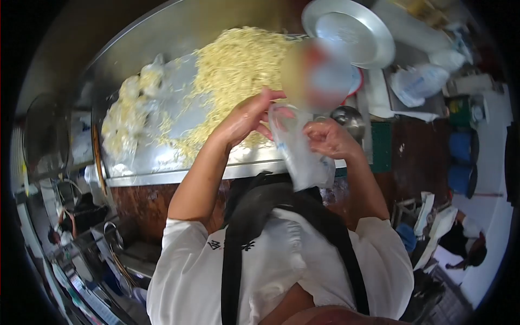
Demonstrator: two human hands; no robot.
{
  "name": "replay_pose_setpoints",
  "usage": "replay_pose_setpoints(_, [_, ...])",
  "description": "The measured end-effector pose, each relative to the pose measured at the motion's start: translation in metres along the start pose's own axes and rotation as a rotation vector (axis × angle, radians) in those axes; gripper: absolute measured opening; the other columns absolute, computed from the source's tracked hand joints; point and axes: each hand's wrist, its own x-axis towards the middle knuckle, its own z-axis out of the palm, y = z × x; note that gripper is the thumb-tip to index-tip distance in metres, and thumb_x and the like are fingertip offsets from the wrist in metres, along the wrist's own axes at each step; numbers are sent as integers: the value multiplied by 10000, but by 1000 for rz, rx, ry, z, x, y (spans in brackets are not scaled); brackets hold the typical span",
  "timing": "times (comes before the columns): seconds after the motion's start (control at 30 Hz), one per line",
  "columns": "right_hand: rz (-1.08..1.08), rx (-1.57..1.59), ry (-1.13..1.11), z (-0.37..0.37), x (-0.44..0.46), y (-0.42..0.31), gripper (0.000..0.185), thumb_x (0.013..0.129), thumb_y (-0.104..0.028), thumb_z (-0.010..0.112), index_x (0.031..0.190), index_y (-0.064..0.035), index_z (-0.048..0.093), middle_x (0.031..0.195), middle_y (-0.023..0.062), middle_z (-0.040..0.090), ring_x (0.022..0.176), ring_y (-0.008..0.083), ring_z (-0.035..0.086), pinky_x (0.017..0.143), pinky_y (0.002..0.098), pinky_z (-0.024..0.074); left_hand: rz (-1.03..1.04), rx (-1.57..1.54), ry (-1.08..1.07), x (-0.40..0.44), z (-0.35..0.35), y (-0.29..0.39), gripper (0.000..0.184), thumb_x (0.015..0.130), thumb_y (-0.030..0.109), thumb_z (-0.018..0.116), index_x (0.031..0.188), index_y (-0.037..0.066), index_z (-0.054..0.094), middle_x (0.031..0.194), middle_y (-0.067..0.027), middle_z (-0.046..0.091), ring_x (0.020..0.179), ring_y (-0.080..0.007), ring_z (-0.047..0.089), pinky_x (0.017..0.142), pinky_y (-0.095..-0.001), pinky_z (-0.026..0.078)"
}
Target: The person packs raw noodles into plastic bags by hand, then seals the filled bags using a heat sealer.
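A clear plastic bag (297, 154) with faint blue print hangs between my hands, in front of the table's near edge. My left hand (244, 119) is at the left side of the bag's mouth. Its thumb shows outside the plastic, and some fingertips show through the film. On the right side, my right hand (333, 140) has its fingers curled closed against the bag's edge. Beyond both hands, a large heap of loose yellow noodles (233, 67) spreads over the metal table (184, 116). No noodles can be made out inside the bag.
Several filled plastic bags (124, 127) sit on the table's left. A wide metal basin (352, 32) stands at the back right. Beside my right hand is a metal bowl (349, 120); a white plastic bag (418, 84) lies further right. A blurred patch covers part of the view.
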Motion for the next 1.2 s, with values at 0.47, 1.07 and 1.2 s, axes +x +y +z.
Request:
replay_pose_setpoints(0.47, [-158,-1192,337,165,329,44,593,880,-33,556,1455,-125,441,1434,208,450,1289,414,465,1030,462,428,87,110,1041,-202,-341,-127,15,943,42,579,951,54,582,823,-40,606,659,-101,537,506,-266,523])
replay_pose_setpoints(1.07, [103,-247,540,158,386,-43,460,793,-61,762,1228,-44,613,1046,107,690,956,241,671,834,356,552,7,-271,1230,-243,-423,-96,169,960,106,435,927,130,600,859,-11,623,703,-136,568,569,-289,468])
replay_pose_setpoints(1.2, [-752,-716,764,97,373,-144,409,836,-26,627,1243,-31,583,1092,115,657,1011,260,632,874,363,522,245,-335,1067,-202,-463,-57,182,930,177,449,960,131,623,883,0,614,665,-104,439,565,-269,344])
